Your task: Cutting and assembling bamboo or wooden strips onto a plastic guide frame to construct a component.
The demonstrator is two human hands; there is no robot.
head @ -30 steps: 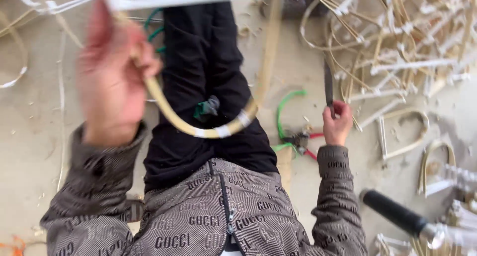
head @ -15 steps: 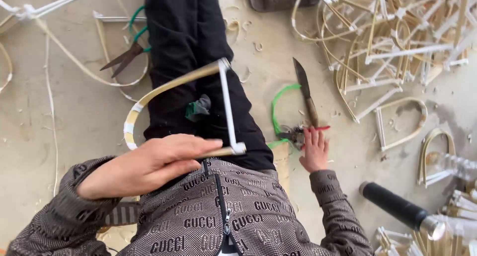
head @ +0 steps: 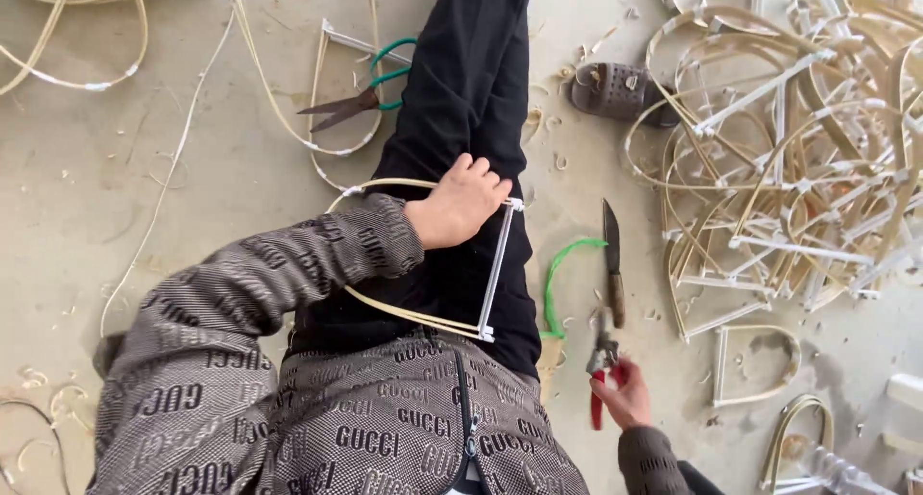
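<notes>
Head view: left hand (head: 460, 203) grips bent cane frame (head: 423, 317) on lap; right hand (head: 625, 397) clasps red-handled pliers (head: 601, 360).

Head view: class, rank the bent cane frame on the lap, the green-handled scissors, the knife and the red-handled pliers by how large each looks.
1. Bent cane frame, clearly largest.
2. Green-handled scissors and knife: look about alike, so unranked.
3. Red-handled pliers, partly hidden by the right hand.

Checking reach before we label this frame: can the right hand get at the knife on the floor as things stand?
Probably yes. The right hand grips red-handled pliers, and the knife lies on bare floor just beyond the pliers' tip, nothing over it. But the hand is full, so it would have to drop the pliers first.
</notes>
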